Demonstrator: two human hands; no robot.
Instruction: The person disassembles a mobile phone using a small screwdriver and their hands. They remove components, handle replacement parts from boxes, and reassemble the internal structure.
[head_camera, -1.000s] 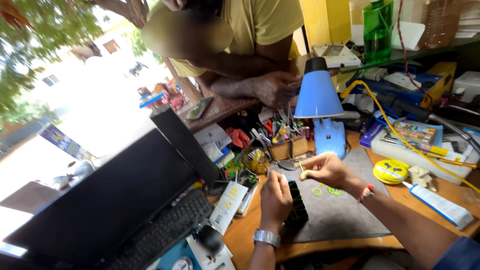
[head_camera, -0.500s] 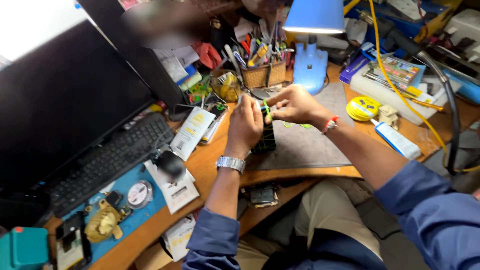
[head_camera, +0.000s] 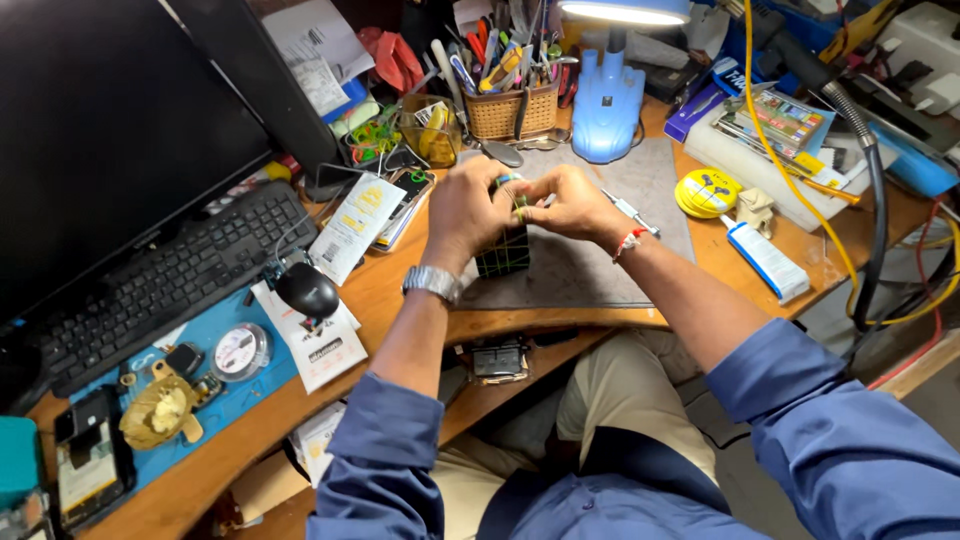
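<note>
My left hand (head_camera: 466, 209) and my right hand (head_camera: 573, 205) meet over a grey work mat (head_camera: 590, 270) on the wooden desk (head_camera: 400, 300). Both grip a small black block (head_camera: 503, 250) with green rubber bands crossing it. The block stands upright on the mat, and its top is hidden by my fingers. A metal watch (head_camera: 433, 283) is on my left wrist, and a red thread band (head_camera: 628, 241) on my right. My fingertips pinch a green band at the block's top.
A blue desk lamp (head_camera: 607, 95) shines behind the mat, beside a wicker basket of tools (head_camera: 510, 105). At left are a monitor (head_camera: 110, 130), a keyboard (head_camera: 160, 285) and a mouse (head_camera: 307, 290). A yellow tape roll (head_camera: 706, 192), a white tube (head_camera: 766, 260) and boxes lie right.
The view has dropped and swung down onto the desk; the person across the desk has left the frame. My hands have closed together on the black block and raised it upright.
</note>
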